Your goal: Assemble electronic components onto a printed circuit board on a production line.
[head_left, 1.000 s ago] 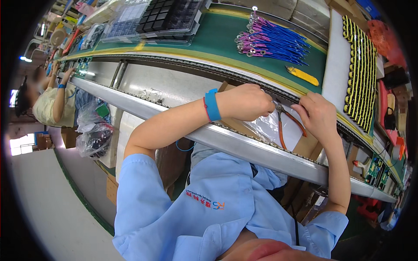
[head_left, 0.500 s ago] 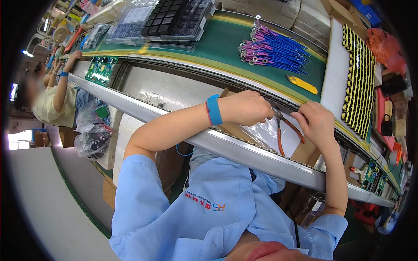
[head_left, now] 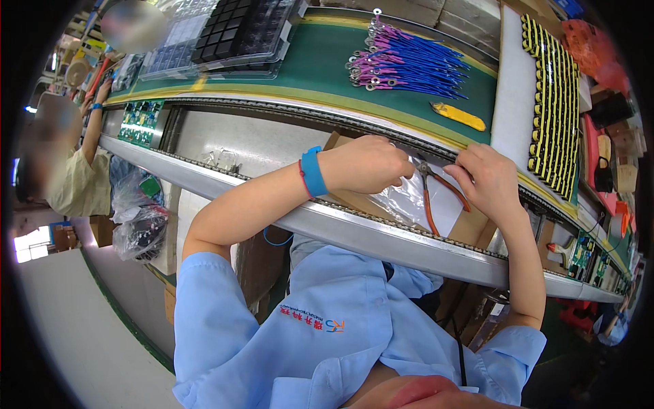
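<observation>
My left hand (head_left: 371,164), with a blue wrist strap (head_left: 313,172), is closed above the gap between the conveyor rails. Its fingers are curled and pinched; whatever they hold is hidden. Just to its right lie diagonal cutters (head_left: 428,194) with orange handles, jaws up and handles spread, over clear plastic and white paper. My right hand (head_left: 488,178) is at the far rail with its fingers curled and the thumb bent toward the cutters. What its fingers grip, if anything, cannot be made out. The cutters sit between both hands, and neither grips their handles.
Beyond the rail, a pile of blue wires with ring terminals (head_left: 412,61) and a yellow utility knife (head_left: 458,116) lie on the green belt (head_left: 313,51). Black-and-yellow parts (head_left: 553,109) stand in rows at right. Clear trays (head_left: 235,34) are stacked left, near a green circuit board (head_left: 141,123).
The view has shifted slightly, so the belt and its contents appear further left and higher. My hands keep nearly the same poses around the cutters. The co-worker at left has shifted position.
</observation>
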Motion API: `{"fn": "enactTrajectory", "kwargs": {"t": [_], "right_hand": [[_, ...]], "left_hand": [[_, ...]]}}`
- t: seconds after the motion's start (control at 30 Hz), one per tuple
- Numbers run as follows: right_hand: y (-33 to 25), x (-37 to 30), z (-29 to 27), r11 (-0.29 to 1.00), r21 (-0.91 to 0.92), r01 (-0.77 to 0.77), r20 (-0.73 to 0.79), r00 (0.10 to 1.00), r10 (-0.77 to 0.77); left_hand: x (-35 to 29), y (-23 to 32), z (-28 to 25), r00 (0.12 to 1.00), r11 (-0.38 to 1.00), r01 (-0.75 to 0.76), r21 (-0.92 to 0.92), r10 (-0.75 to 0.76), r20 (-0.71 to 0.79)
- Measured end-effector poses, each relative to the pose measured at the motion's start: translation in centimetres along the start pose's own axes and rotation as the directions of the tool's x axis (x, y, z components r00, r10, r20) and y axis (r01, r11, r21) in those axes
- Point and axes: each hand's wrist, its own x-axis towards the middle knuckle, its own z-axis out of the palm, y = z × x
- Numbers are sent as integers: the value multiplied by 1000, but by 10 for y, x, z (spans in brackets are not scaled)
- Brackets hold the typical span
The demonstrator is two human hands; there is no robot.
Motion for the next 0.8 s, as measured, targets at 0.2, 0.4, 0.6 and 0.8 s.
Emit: {"fn": "enactTrajectory", "kwargs": {"t": [0.2,0.4,0.6,0.8], "right_hand": [[2,4,-1,1000,1,1,28,1000,-1],[1,5,2,996,87,27,-19,1000,-25],[20,-12,-3,994,94,46,-201,979,-26],[46,-12,8,992,127,3,-210,977,24]], "left_hand": [[2,-2,2,1000,1000,30,5,-30,10],[-10,-1,-5,997,998,-5,62,10,-80],[-49,9,-61,961,994,54,92,-27,-277],[-206,-61,-86,514,805,581,120,-249,-821]]}}
